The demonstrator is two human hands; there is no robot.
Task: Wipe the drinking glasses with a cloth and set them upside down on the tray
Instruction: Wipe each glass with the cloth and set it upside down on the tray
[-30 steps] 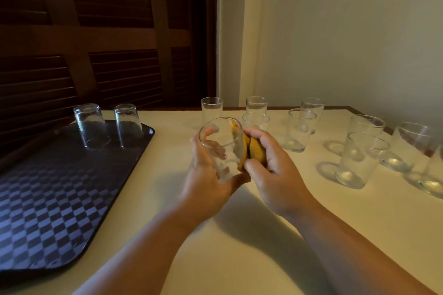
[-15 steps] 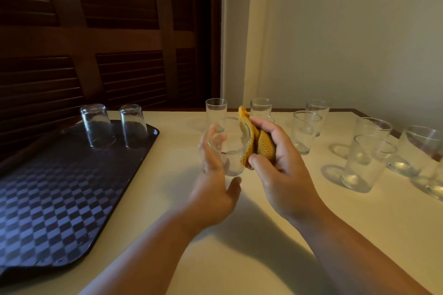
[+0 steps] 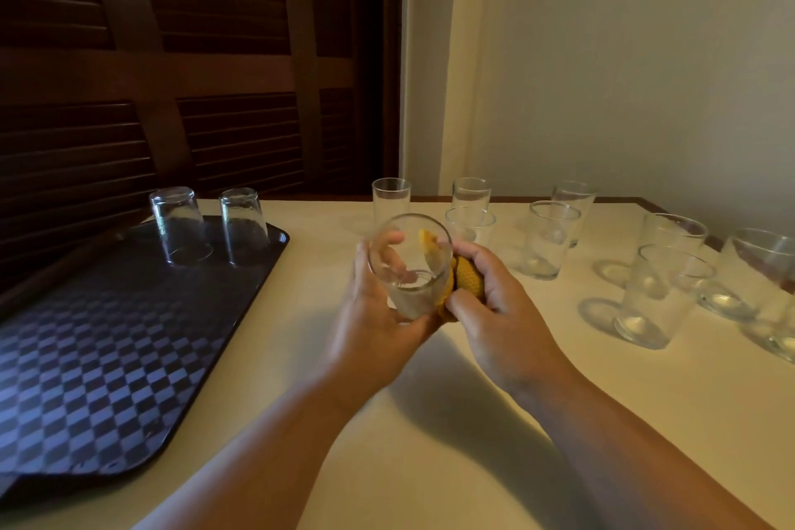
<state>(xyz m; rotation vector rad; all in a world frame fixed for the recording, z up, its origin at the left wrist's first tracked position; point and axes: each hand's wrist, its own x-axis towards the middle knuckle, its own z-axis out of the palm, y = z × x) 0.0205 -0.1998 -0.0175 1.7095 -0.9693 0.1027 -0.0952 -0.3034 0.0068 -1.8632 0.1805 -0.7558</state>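
Head view: a glass [image 3: 408, 271] is held above a pale table [image 3: 430, 465], tilted so that its open mouth is turned toward the camera. It is gripped around its lower part by the left hand [image 3: 378, 314], whose fingers are curled round the far side and seen through the glass. A bunched yellow cloth [image 3: 468, 278] is clenched in the right hand [image 3: 501, 314] and pressed against the right side of the glass. A corner of the cloth is seen near the rim, though whether it lies inside cannot be told. To the left, a dark checked tray [image 3: 107, 357] is laid on the table. At its far edge, two glasses are set rim-down side by side: the outer glass [image 3: 178, 226] and the inner glass [image 3: 244, 226]. To the right and behind the hands, upright glasses [image 3: 548, 241] are spread over the table.
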